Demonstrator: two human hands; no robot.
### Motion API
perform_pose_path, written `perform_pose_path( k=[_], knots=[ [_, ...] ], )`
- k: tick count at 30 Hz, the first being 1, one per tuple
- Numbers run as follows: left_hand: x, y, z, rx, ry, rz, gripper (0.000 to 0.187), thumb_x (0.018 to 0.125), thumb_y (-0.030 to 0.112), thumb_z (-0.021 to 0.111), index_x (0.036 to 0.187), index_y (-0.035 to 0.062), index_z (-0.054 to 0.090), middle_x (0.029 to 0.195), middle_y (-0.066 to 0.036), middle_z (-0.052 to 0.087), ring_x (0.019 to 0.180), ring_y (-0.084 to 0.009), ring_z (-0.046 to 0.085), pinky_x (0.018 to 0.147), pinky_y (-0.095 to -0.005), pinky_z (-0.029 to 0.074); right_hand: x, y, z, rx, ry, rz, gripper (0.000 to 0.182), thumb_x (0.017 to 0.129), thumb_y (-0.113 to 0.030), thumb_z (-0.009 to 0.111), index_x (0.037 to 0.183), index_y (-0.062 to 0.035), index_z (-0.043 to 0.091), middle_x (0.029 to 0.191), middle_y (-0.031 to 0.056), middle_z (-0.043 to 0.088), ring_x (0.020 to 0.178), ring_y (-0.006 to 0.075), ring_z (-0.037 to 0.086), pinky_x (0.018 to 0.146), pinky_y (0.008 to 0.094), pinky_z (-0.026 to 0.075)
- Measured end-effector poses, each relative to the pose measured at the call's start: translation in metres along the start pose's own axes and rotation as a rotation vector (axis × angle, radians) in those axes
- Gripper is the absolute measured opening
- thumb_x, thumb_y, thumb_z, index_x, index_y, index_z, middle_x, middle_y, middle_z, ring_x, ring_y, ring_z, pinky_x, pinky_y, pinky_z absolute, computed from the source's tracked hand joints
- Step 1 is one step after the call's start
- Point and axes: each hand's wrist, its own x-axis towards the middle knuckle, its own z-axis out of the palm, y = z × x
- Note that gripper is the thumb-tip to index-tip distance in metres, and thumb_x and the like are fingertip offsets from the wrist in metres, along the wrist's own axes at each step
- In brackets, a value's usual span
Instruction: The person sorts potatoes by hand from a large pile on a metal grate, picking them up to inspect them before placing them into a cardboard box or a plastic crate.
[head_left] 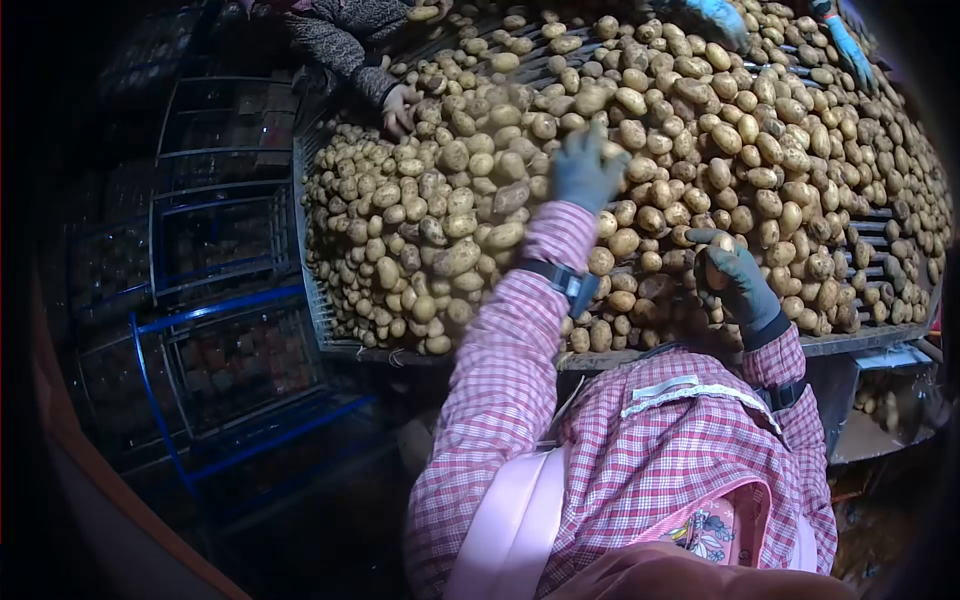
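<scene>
My left hand [588, 172], in a grey-blue glove, reaches out over the middle of a wide heap of potatoes [457, 258]. Its fingers are smeared by motion, and a pale potato shows right at the fingertips; I cannot tell whether it is gripped. Closer to my body, my right hand [742, 282], gloved alike, curls around a potato [716, 270] above the near part of the heap. Smaller potatoes lie thick on the left, with larger ones in the middle and on the right.
The potatoes lie on a slatted metal table [870, 240] with a raised near edge. Across it are a co-worker's bare hand [399, 110] and other people's blue-gloved hands [718, 22]. Blue metal frames [225, 318] with crates stand at left. A cardboard box [890, 400] is below right.
</scene>
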Motion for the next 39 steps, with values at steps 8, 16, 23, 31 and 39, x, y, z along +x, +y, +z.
perform_pose_path(
  k=[8, 16, 23, 31, 39],
  knots=[
    [0.028, -0.070, -0.038, -0.398, 0.245, 0.127, 0.039, 0.088, 0.021, 0.073, 0.123, 0.0065, 0.065, 0.121, -0.019, 0.067, 0.107, -0.0340, 0.068, 0.094, -0.0409, 0.055, -0.010, 0.011, -0.006, 0.164, 0.014, 0.000, 0.045, 0.100, -0.036, 0.056, 0.129, -0.0025, 0.063, 0.063, -0.0035, 0.039, 0.054, 0.0082, 0.036, 0.049, 0.0249, 0.035],
    [0.137, -0.156, -0.020, -0.331, 0.061, -0.145, 0.068, 0.087, 0.032, 0.073, 0.144, 0.0020, 0.052, 0.131, -0.020, 0.064, 0.120, -0.0325, 0.062, 0.106, -0.0397, 0.047, -0.033, 0.022, 0.013, 0.293, 0.126, -0.027, 0.046, 0.103, -0.040, 0.053, 0.124, -0.0024, 0.066, 0.072, -0.0004, 0.052, 0.061, 0.0114, 0.050, 0.058, 0.0269, 0.045],
    [0.003, -0.033, -0.037, -1.454, -0.248, -0.112, 0.045, 0.096, 0.031, 0.072, 0.129, 0.0004, 0.064, 0.109, -0.011, 0.072, 0.086, -0.0192, 0.073, 0.071, -0.0292, 0.062, 0.001, 0.034, 0.028, 0.613, -0.067, -0.125, 0.058, 0.100, -0.049, 0.056, 0.139, -0.0063, 0.054, 0.118, 0.0130, 0.068, 0.105, 0.0283, 0.069, 0.083, 0.0419, 0.056],
    [-0.114, 0.046, 0.020, -0.968, -0.290, 0.620, 0.036, 0.104, 0.022, 0.059, 0.131, -0.0002, 0.065, 0.127, -0.015, 0.066, 0.121, -0.0288, 0.060, 0.106, -0.0413, 0.046, -0.024, 0.043, 0.043, 0.818, 0.138, -0.284, 0.066, 0.099, -0.052, 0.056, 0.148, -0.0091, 0.049, 0.137, 0.0129, 0.062, 0.119, 0.0276, 0.064, 0.097, 0.0535, 0.054],
    [-0.154, 0.085, 0.008, -0.915, -0.402, 0.885, 0.033, 0.106, 0.019, 0.052, 0.130, -0.0002, 0.064, 0.131, -0.017, 0.064, 0.127, -0.0328, 0.057, 0.111, -0.0421, 0.042, -0.109, 0.061, 0.011, 0.728, 0.319, -0.383, 0.061, 0.100, -0.049, 0.053, 0.124, 0.0062, 0.064, 0.106, 0.0175, 0.072, 0.087, 0.0272, 0.073, 0.076, 0.0429, 0.062]
  ],
)
